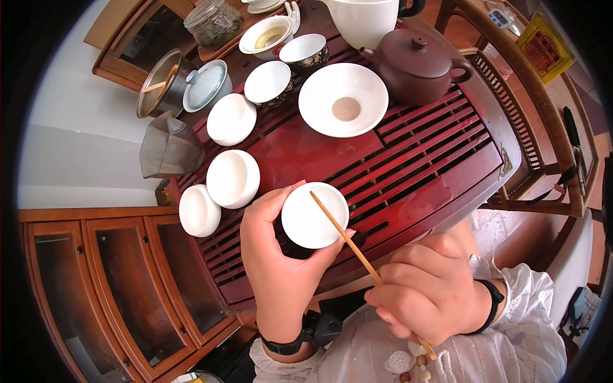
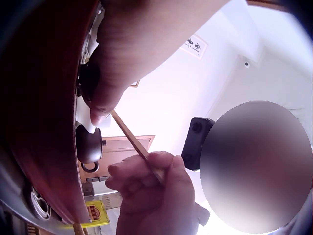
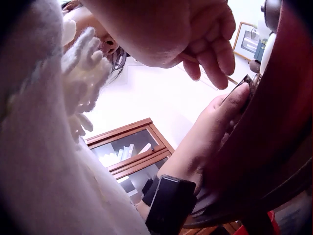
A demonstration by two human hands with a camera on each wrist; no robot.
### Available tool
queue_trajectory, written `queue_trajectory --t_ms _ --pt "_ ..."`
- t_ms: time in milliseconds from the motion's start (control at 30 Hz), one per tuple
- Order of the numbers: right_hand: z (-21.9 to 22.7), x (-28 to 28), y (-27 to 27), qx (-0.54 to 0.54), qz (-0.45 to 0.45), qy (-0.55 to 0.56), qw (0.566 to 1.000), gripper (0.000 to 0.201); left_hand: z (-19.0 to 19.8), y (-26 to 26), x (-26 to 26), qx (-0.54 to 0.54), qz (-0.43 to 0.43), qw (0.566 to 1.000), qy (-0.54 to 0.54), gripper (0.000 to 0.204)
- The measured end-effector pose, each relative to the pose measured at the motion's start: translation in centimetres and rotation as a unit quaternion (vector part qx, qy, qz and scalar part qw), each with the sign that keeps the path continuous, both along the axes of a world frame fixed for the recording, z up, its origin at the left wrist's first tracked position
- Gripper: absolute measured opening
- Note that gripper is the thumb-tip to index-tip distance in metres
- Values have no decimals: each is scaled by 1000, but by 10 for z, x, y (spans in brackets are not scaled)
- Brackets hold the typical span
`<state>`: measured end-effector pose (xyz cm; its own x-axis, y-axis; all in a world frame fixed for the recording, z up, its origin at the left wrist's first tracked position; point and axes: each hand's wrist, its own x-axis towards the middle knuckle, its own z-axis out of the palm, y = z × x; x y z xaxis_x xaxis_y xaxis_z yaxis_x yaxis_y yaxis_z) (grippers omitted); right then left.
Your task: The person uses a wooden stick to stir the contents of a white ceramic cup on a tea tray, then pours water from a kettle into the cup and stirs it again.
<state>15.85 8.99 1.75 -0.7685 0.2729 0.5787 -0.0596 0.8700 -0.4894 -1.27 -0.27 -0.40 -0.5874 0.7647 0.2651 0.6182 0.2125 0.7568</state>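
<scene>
The left hand [image 1: 281, 262] holds a small cup [image 1: 310, 223], white inside, between thumb and fingers over the front of the red slatted tea tray [image 1: 415, 214]. A thin wooden stick [image 1: 351, 246] is gripped in the curled right hand [image 1: 428, 290]; its far tip lies over the cup's opening. The left wrist view shows the stick [image 2: 129, 134] between the left hand [image 2: 132, 49] and the right hand [image 2: 151, 191]. In the right wrist view, the right hand [image 3: 205, 44] is above the left hand [image 3: 195, 137], which holds the dark-sided cup [image 3: 247, 83].
Several white-lined cups [image 1: 233, 179] stand along the tray's left side. Behind are a wide white bowl [image 1: 313, 96], a brown teapot [image 1: 415, 64], a white pitcher [image 1: 364, 22] and a glass jar [image 1: 214, 22]. A woven chair [image 1: 543, 83] is at the right, a wooden cabinet [image 1: 121, 281] at the left.
</scene>
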Motion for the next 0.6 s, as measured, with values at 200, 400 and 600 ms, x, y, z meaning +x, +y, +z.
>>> queue_trajectory --t_ms 200,400,600 --pt "-12 -9 -3 -11 38 48 998 23 0 0 -1 0 -20 999 24 75" --pt "-5 1 1 8 8 -1 1000 23 -2 0 0 8 -10 1000 13 76" --pt "-7 -1 1 -8 20 33 999 23 1 0 1 -4 -9 999 36 76"
